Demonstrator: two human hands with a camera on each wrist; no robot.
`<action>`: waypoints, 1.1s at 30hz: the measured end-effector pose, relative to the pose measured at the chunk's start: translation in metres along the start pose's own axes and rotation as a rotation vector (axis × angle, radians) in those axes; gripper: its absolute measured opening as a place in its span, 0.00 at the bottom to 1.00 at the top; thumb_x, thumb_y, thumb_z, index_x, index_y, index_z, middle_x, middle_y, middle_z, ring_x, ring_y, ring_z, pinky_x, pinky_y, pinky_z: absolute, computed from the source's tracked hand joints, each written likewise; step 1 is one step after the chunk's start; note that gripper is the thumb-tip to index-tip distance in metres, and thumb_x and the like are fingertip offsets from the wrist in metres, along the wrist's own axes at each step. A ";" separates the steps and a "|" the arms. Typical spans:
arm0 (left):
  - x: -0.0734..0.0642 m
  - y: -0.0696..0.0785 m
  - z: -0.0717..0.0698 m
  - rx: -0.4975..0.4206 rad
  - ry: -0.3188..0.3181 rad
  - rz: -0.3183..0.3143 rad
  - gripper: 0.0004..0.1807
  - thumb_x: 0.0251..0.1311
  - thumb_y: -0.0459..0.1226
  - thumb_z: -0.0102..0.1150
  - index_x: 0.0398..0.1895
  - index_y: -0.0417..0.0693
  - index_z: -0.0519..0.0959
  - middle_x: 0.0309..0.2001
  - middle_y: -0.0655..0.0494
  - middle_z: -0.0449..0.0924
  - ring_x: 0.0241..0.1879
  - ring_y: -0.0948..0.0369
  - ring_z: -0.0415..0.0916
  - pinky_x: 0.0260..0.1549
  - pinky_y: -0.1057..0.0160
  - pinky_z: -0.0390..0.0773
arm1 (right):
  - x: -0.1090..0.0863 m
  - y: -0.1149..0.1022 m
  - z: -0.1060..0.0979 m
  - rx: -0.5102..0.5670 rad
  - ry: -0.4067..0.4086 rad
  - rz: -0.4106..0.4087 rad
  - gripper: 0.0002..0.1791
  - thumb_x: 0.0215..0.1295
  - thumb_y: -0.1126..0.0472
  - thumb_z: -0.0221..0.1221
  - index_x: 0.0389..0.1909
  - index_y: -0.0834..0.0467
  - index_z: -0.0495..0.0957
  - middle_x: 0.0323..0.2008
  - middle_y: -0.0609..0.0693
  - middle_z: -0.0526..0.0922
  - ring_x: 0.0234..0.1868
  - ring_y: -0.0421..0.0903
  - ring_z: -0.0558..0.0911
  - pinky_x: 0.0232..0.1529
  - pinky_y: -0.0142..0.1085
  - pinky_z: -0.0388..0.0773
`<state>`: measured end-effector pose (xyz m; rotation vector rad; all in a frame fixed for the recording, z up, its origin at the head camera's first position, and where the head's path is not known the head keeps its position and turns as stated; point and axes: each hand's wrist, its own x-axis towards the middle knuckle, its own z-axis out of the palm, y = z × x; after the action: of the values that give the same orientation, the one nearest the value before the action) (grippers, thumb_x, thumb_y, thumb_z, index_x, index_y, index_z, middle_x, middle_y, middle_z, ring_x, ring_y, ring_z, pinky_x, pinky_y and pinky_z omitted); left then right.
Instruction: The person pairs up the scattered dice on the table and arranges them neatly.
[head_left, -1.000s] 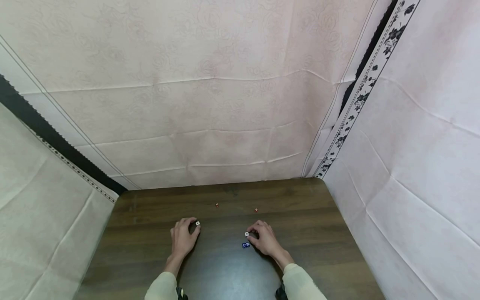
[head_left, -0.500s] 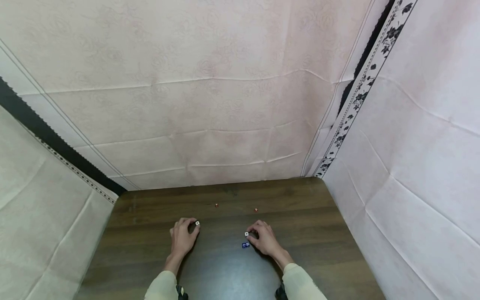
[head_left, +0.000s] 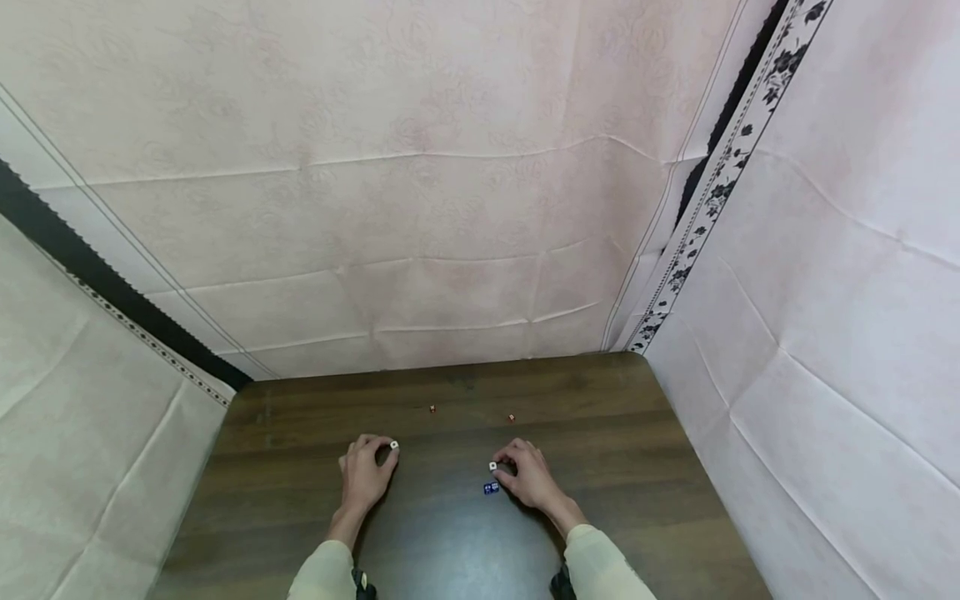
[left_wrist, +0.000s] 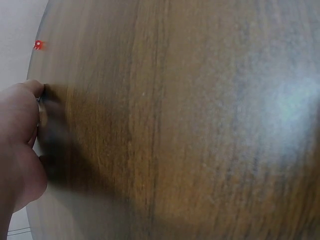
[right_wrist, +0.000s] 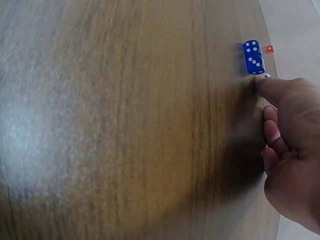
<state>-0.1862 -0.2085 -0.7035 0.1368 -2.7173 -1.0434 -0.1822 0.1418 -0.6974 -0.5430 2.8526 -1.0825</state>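
Left hand (head_left: 362, 477) pinches a white die (head_left: 394, 445), right hand (head_left: 529, 477) another die (head_left: 492, 466), fingers (head_left: 379, 438) barely parted; a right-hand slip could jostle nearby blue dice (head_left: 491, 488).

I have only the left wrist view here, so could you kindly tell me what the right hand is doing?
Observer: The right hand is pinching a white die.
Operator: Thank you; is there anything else close to that hand?
Observer: Yes, two blue dice sit side by side, just below that die in the head view.
Operator: And does the left hand hold anything? My view hides its grip.
Observer: It does: the head view shows it pinching a second white die.
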 end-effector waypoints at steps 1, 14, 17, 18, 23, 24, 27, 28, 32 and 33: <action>0.000 0.000 0.000 0.002 -0.001 0.000 0.12 0.71 0.39 0.77 0.53 0.44 0.92 0.57 0.40 0.88 0.59 0.39 0.83 0.59 0.36 0.67 | 0.000 0.000 0.000 0.001 -0.001 0.000 0.07 0.75 0.57 0.75 0.49 0.50 0.91 0.47 0.44 0.85 0.50 0.44 0.82 0.60 0.51 0.75; -0.003 0.004 0.000 -0.002 0.039 0.029 0.10 0.70 0.37 0.78 0.50 0.44 0.93 0.54 0.40 0.89 0.55 0.39 0.83 0.58 0.35 0.67 | 0.000 -0.002 -0.002 0.012 -0.002 0.011 0.07 0.75 0.57 0.75 0.50 0.48 0.91 0.47 0.43 0.85 0.49 0.42 0.80 0.58 0.47 0.74; -0.006 0.006 0.002 0.005 0.051 0.049 0.09 0.69 0.37 0.79 0.49 0.44 0.93 0.53 0.40 0.90 0.54 0.39 0.84 0.58 0.33 0.67 | 0.000 -0.001 -0.001 0.002 0.002 0.005 0.07 0.75 0.56 0.75 0.49 0.48 0.91 0.47 0.43 0.85 0.49 0.42 0.80 0.58 0.47 0.74; -0.008 0.007 0.003 0.003 0.049 0.051 0.10 0.69 0.37 0.79 0.49 0.45 0.93 0.53 0.41 0.90 0.55 0.39 0.83 0.59 0.33 0.67 | 0.000 0.000 -0.001 -0.004 0.004 0.000 0.07 0.75 0.56 0.75 0.49 0.48 0.91 0.47 0.43 0.85 0.49 0.42 0.80 0.57 0.47 0.74; -0.014 0.015 0.010 -0.008 0.027 0.059 0.11 0.70 0.39 0.79 0.51 0.47 0.93 0.54 0.43 0.91 0.56 0.41 0.84 0.62 0.32 0.66 | 0.000 0.000 0.000 0.006 0.003 0.012 0.07 0.74 0.56 0.75 0.49 0.48 0.91 0.47 0.42 0.85 0.49 0.42 0.81 0.59 0.48 0.73; -0.015 0.017 0.011 -0.016 0.024 0.063 0.10 0.70 0.39 0.79 0.51 0.47 0.93 0.54 0.43 0.91 0.56 0.41 0.84 0.62 0.32 0.66 | 0.000 0.000 0.000 0.008 0.005 0.009 0.07 0.74 0.57 0.76 0.49 0.48 0.91 0.47 0.42 0.85 0.49 0.43 0.81 0.59 0.48 0.73; -0.020 0.025 0.014 -0.026 0.018 0.076 0.10 0.69 0.38 0.80 0.50 0.48 0.93 0.52 0.45 0.92 0.55 0.42 0.84 0.62 0.32 0.66 | 0.000 0.000 0.000 0.011 0.008 0.005 0.07 0.74 0.57 0.76 0.49 0.49 0.92 0.47 0.42 0.85 0.50 0.43 0.81 0.59 0.49 0.73; -0.021 0.027 0.015 -0.034 0.014 0.078 0.10 0.69 0.38 0.80 0.50 0.47 0.93 0.52 0.45 0.92 0.55 0.43 0.85 0.62 0.32 0.66 | 0.000 0.000 0.000 0.009 0.011 0.001 0.07 0.74 0.57 0.76 0.49 0.49 0.92 0.46 0.43 0.85 0.50 0.43 0.81 0.59 0.49 0.74; -0.028 0.037 0.020 -0.050 0.002 0.108 0.09 0.68 0.38 0.80 0.49 0.49 0.93 0.50 0.48 0.93 0.54 0.45 0.85 0.62 0.34 0.66 | 0.000 -0.001 0.000 0.007 0.010 0.003 0.07 0.74 0.57 0.76 0.49 0.49 0.92 0.46 0.42 0.85 0.49 0.43 0.81 0.59 0.49 0.74; -0.030 0.040 0.021 -0.058 -0.001 0.117 0.09 0.68 0.38 0.81 0.49 0.49 0.93 0.50 0.48 0.93 0.54 0.46 0.85 0.62 0.35 0.66 | 0.000 -0.001 0.000 0.006 0.008 0.007 0.07 0.74 0.57 0.76 0.49 0.49 0.92 0.46 0.42 0.85 0.50 0.43 0.81 0.60 0.49 0.74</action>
<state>-0.1625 -0.1604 -0.6977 -0.0329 -2.6570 -1.0871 -0.1818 0.1416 -0.6968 -0.5285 2.8544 -1.0947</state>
